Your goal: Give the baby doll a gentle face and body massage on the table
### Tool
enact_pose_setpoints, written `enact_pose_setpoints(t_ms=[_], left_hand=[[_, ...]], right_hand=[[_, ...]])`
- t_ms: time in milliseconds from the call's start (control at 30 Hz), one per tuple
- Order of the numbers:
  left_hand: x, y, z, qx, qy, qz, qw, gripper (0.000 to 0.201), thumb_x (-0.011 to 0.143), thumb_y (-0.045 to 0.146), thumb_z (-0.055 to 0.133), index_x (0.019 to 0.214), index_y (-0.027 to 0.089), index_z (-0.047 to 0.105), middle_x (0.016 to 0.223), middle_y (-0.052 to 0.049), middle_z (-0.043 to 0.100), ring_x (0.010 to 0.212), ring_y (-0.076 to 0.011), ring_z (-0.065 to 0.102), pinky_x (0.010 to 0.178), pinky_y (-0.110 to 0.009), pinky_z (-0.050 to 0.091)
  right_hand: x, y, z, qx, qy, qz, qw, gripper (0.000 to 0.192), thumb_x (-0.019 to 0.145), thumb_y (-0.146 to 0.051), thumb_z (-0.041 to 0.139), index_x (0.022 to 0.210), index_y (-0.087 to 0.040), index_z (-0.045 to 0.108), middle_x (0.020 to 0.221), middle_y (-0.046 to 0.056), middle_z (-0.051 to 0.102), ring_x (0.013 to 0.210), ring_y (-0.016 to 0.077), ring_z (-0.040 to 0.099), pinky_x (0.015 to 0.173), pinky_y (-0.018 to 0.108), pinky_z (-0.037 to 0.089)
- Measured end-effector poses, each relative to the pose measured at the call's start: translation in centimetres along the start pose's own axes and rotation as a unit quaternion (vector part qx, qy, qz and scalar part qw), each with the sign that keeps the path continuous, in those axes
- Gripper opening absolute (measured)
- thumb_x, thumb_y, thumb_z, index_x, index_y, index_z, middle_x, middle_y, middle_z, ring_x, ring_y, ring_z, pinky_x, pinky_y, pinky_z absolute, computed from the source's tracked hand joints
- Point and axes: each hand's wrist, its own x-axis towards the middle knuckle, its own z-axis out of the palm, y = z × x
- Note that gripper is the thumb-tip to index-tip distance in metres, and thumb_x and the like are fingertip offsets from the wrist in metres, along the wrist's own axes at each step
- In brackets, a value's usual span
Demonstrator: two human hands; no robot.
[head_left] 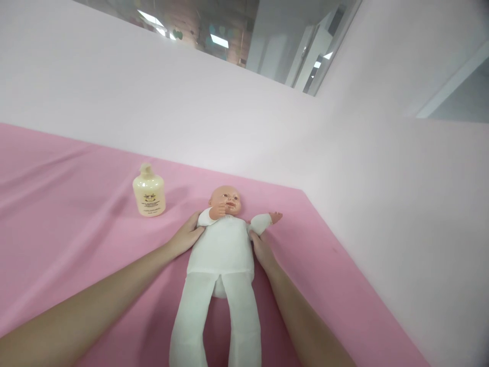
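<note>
A baby doll (222,250) with a white cloth body and a bald plastic head lies on its back on a pink cloth. Its head points away from me and its legs run toward me. At the doll's side under its arm, on the left, is my left hand (189,232), with the fingers partly hidden behind the body. My right hand (262,250) holds the opposite side below the other arm, thumb in front. Together both hands grip the doll's torso. One doll arm bends toward its mouth; the other stretches out to the right.
A cream pump bottle (149,193) with dark print stands upright left of the doll's head. The pink cloth (76,204) covers the surface and has creases at the left. A white wall (133,97) rises behind, with a window or mirror (237,35) above.
</note>
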Motion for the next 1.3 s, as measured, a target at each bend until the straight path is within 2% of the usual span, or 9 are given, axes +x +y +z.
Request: enact_pose_setpoints(t_ms=[100,367,600,700,967,1167,1300], left_hand=[[0.0,0.2,0.0,-0.001,0.002,0.000,1.000,0.055,0.091,0.036,0.052,0.144,0.021,0.048,0.146,-0.010,0.060,0.137,-0.0323,0.055,0.115,-0.051,0.044],[0.1,-0.1,0.0,-0.004,0.004,0.008,1.000,0.055,0.091,0.036,0.053,0.143,0.021,0.049,0.146,-0.011,0.060,0.137,-0.0327,0.055,0.115,-0.051,0.044],[0.1,-0.1,0.0,0.001,0.003,0.019,1.000,0.054,0.091,0.036,0.052,0.143,0.020,0.050,0.147,-0.011,0.059,0.137,-0.0325,0.054,0.116,-0.051,0.043],[0.1,-0.1,0.0,-0.001,0.002,0.017,1.000,0.054,0.091,0.035,0.052,0.143,0.020,0.049,0.147,-0.011,0.059,0.137,-0.0316,0.055,0.116,-0.050,0.044],[0.2,-0.5,0.1,-0.004,0.002,0.023,1.000,0.054,0.091,0.035,0.052,0.143,0.021,0.050,0.148,-0.011,0.058,0.137,-0.0313,0.055,0.115,-0.050,0.044],[0.1,-0.3,0.1,-0.004,-0.001,0.022,1.000,0.053,0.092,0.035,0.050,0.144,0.021,0.049,0.151,-0.011,0.056,0.139,-0.0307,0.053,0.117,-0.051,0.041],[0.1,-0.3,0.1,-0.002,-0.002,0.025,1.000,0.054,0.091,0.035,0.051,0.144,0.021,0.050,0.150,-0.011,0.057,0.138,-0.0310,0.054,0.117,-0.051,0.042]], right_hand=[[0.0,-0.1,0.0,-0.015,-0.003,0.051,0.999,0.038,0.090,-0.048,0.057,0.116,-0.027,0.073,0.124,0.004,0.075,0.128,0.0298,0.064,0.114,0.049,0.044],[0.0,-0.6,0.0,-0.039,0.002,0.064,0.997,0.030,0.089,-0.047,0.056,0.103,-0.026,0.074,0.115,0.004,0.077,0.121,0.0308,0.067,0.108,0.046,0.048],[-0.3,-1.0,0.0,-0.044,-0.006,0.043,0.998,0.039,0.090,-0.047,0.055,0.113,-0.019,0.070,0.123,0.009,0.074,0.125,0.0337,0.063,0.109,0.048,0.046],[-0.5,-1.1,0.0,-0.037,-0.010,0.036,0.999,0.039,0.091,-0.047,0.053,0.112,-0.018,0.070,0.120,0.009,0.075,0.123,0.0332,0.064,0.109,0.046,0.046],[0.0,-0.4,-0.1,-0.037,-0.004,0.042,0.998,0.035,0.088,-0.049,0.058,0.104,-0.023,0.074,0.116,0.010,0.076,0.122,0.0328,0.065,0.109,0.045,0.047],[0.2,0.1,0.0,-0.012,-0.008,0.026,1.000,0.043,0.089,-0.048,0.057,0.120,-0.021,0.072,0.128,0.009,0.074,0.127,0.0317,0.064,0.111,0.047,0.047],[0.2,0.2,0.0,-0.016,-0.007,0.033,0.999,0.038,0.088,-0.048,0.058,0.112,-0.022,0.074,0.122,0.009,0.076,0.122,0.0319,0.066,0.109,0.046,0.048]])
